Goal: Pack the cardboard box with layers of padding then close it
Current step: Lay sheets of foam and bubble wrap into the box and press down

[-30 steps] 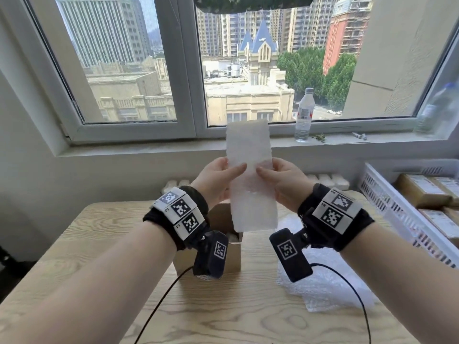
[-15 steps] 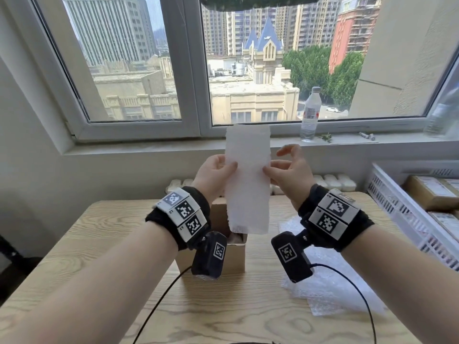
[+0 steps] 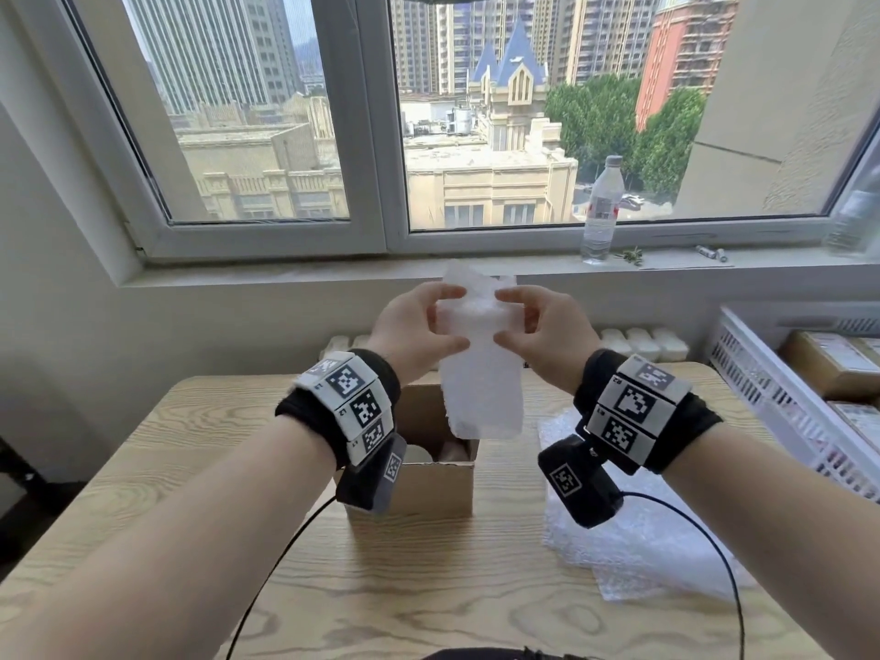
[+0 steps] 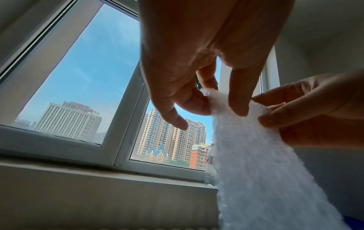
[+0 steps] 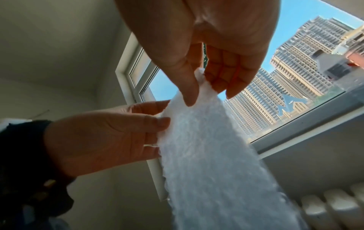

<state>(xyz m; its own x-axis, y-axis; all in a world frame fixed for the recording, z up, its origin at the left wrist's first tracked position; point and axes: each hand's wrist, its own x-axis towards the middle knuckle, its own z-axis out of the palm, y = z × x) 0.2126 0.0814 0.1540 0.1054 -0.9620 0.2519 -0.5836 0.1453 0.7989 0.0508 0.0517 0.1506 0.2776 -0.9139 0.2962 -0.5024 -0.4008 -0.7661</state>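
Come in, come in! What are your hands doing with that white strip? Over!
Both hands, left and right, pinching the white padding strip near its top. Strip hanging above the open cardboard box. Nothing in the way. Over.

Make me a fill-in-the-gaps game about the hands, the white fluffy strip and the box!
1. The white padding strip is held by ____ hands at once.
2. The cardboard box on the wooden table has its top ____.
3. A clear plastic bottle stands on the ____.
4. The bubble wrap lies on the table under the ____ arm.

Missing words: both; open; windowsill; right
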